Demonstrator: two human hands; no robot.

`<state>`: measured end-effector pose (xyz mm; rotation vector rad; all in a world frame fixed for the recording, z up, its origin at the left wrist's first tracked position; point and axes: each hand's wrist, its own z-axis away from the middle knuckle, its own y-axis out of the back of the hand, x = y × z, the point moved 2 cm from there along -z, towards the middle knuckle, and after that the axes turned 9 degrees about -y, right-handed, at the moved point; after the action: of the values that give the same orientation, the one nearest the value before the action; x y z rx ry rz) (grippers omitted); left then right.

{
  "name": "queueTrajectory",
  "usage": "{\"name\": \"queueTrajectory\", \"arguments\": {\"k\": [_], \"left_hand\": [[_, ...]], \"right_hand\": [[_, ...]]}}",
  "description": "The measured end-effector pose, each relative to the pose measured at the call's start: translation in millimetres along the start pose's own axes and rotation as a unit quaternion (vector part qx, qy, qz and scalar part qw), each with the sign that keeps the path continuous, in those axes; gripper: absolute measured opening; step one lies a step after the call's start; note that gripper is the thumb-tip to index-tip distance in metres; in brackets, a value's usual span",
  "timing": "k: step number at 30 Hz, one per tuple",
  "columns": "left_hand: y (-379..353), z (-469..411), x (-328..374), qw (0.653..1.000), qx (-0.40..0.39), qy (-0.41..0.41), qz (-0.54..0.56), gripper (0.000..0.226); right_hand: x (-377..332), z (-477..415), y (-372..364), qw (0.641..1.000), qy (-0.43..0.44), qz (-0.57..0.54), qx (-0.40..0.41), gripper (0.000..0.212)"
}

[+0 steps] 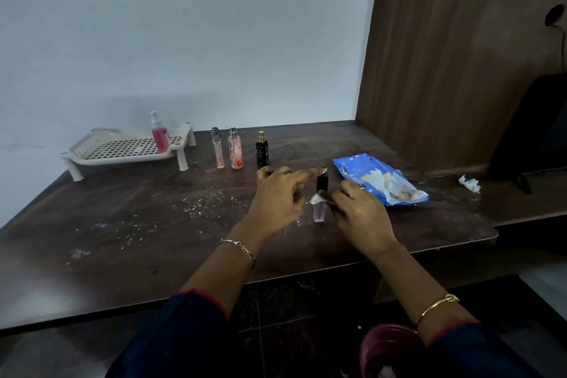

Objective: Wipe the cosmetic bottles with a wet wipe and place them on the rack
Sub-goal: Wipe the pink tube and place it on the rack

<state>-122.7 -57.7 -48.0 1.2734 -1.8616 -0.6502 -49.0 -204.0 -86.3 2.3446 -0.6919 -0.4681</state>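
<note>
I am in the middle of the wiping step. The small purple bottle (319, 209) with the black cap stands upright on the surface (147, 242), between my two hands. My left hand (277, 196) steadies it with a straight forefinger resting on top of the cap. It does not grip the bottle. My right hand (359, 209) pinches a bunched wet wipe (316, 199) and holds it against the bottle's middle.

One pink spray bottle (160, 136) is already standing on the white rack (101, 151) at the back left. Three more wait in a row just to the right of the rack: a slim clear tube (217, 149), a pink spray bottle (235, 152) and a black bottle with a gold top (262, 152). By my count, most of the job is still ahead.

Next I should run the wipe over the rest of this bottle, including the cap. Then I need a proper grip on it to carry it left across to the rack. It is narrow, and I judge it would tip easily under only a fingertip.
</note>
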Motion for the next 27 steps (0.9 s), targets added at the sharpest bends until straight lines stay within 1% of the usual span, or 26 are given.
{"name": "queueTrajectory", "arguments": {"k": [2,4,6,8,11,14,16,19,24,27], "left_hand": [[-1,0,0,1.000,-0.003,0.001,-0.003,0.058],[-1,0,0,1.000,-0.006,0.003,-0.006,0.058],[0,-1,1,1.000,-0.003,0.006,-0.003,0.057],[1,-1,1,1.000,-0.003,0.009,0.000,0.057],[2,-1,1,1.000,-0.012,0.010,-0.003,0.057],[3,-2,3,1.000,-0.019,0.013,-0.014,0.057],[5,-2,4,1.000,-0.021,0.015,-0.016,0.056],[6,0,6,0.999,-0.021,0.014,-0.019,0.056],[6,-1,7,0.999,-0.025,0.013,-0.020,0.052],[6,-2,6,0.999,-0.029,0.010,-0.033,0.052]], "right_hand": [[-3,-7,7,0.999,-0.034,0.006,0.037,0.023],[-7,-10,10,0.998,-0.031,0.019,0.054,0.019],[-8,-8,8,0.998,0.003,0.047,0.047,0.018],[-4,-2,4,0.997,0.017,0.067,0.023,0.020],[4,1,3,0.998,-0.019,0.053,0.029,0.014],[2,-5,4,0.997,-0.041,0.031,0.052,0.017],[-3,-8,2,0.997,-0.020,0.041,0.062,0.017],[-7,-5,-2,0.997,0.015,0.049,0.057,0.014],[-3,-1,-1,0.997,0.001,0.041,0.065,0.012],[-11,-2,-5,0.996,0.023,0.026,0.078,0.010]]}}
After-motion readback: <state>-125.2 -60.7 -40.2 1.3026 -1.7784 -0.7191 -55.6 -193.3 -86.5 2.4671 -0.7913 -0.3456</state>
